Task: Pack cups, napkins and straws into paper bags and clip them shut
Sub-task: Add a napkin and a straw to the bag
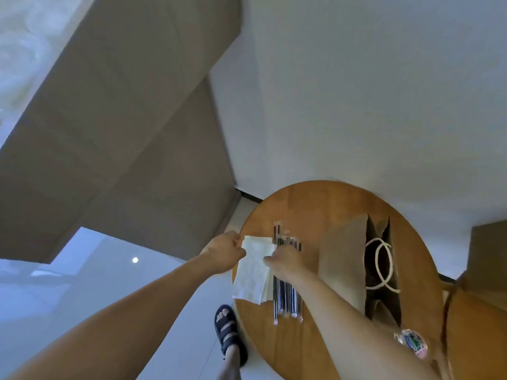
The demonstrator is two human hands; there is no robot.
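Observation:
A stack of white napkins [251, 278] lies at the left edge of a round wooden table [315, 207]. My left hand [223, 252] pinches the top napkin at its far left corner. My right hand [288, 260] pinches the same napkin at its right edge. Several black straws in clear wrappers [286, 294] lie beside the napkins, partly under my right hand. A brown paper bag [359, 263] with white rope handles stands open to the right. No cups are visible.
A small container of colourful clips [411, 342] sits at the table's near right. A brown box [485, 259] is at the far right. My sandalled foot [229, 329] stands on the pale floor left of the table. A white wall lies behind.

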